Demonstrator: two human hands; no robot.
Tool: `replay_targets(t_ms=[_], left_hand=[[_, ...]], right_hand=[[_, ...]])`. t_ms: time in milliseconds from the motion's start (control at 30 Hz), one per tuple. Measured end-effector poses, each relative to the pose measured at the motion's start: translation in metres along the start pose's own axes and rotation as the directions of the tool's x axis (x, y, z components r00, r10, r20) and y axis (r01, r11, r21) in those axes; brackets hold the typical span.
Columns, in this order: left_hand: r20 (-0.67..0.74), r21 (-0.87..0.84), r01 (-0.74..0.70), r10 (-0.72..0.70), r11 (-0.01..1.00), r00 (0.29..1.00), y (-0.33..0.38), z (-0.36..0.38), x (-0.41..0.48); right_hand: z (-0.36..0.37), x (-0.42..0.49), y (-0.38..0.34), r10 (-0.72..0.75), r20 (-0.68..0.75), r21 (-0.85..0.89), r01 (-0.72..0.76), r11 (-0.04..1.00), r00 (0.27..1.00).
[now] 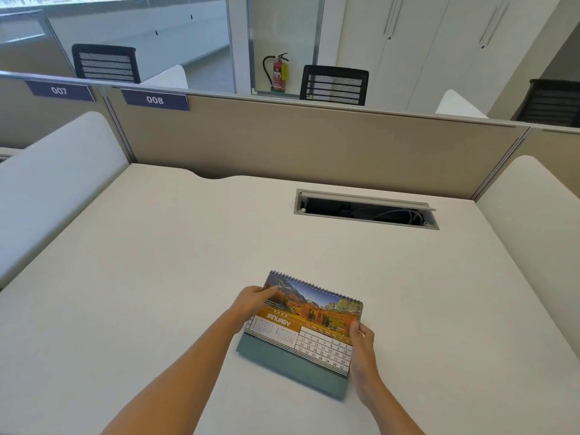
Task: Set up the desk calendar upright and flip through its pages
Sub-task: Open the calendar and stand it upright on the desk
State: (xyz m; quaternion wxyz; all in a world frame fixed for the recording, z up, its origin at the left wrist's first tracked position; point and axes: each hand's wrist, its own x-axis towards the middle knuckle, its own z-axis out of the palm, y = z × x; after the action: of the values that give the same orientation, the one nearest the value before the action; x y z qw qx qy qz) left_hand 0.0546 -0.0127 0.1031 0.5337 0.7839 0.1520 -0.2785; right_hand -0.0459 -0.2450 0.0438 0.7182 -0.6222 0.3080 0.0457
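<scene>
I see the calendar (on January) on the desk. My left hand and right hand each grip one side.

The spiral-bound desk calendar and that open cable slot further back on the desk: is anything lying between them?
Nothing: the head view shows only bare white desk between the spiral-bound January calendar and the grey-framed cable slot.
</scene>
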Motion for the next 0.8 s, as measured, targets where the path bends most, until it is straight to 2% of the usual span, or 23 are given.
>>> replay_targets(t_ms=[67,200,267,433,567,700,800], left_hand=[[-0.010,0.008,-0.004,0.004,1.000,1.000,0.001,0.002,-0.002],[-0.054,-0.049,-0.065,0.062,0.997,0.997,0.004,0.004,-0.005],[-0.071,-0.112,-0.116,0.109,0.987,0.991,0.005,0.006,-0.008],[-0.168,-0.170,-0.199,0.170,0.965,0.971,0.001,0.017,-0.013],[-0.286,-0.224,-0.243,0.174,0.944,0.942,-0.012,0.021,-0.021],[-0.355,-0.269,-0.272,0.168,0.924,0.920,-0.023,0.020,-0.033],[-0.375,-0.282,-0.303,0.186,0.910,0.908,-0.026,0.016,-0.033]], right_hand=[[-0.003,0.002,-0.003,-0.016,0.037,-0.059,0.018,0.998,0.999],[-0.010,0.004,-0.005,-0.130,0.075,-0.312,0.147,0.938,0.989],[-0.009,0.000,-0.001,-0.188,0.036,-0.392,0.187,0.901,0.982],[-0.005,-0.003,-0.002,-0.229,-0.110,-0.525,0.139,0.840,0.967],[-0.010,-0.001,-0.007,-0.282,-0.073,-0.458,0.219,0.862,0.957],[-0.010,-0.001,-0.011,-0.371,-0.048,-0.479,0.304,0.824,0.928],[-0.003,-0.002,-0.011,-0.410,-0.103,-0.482,0.316,0.818,0.906]])
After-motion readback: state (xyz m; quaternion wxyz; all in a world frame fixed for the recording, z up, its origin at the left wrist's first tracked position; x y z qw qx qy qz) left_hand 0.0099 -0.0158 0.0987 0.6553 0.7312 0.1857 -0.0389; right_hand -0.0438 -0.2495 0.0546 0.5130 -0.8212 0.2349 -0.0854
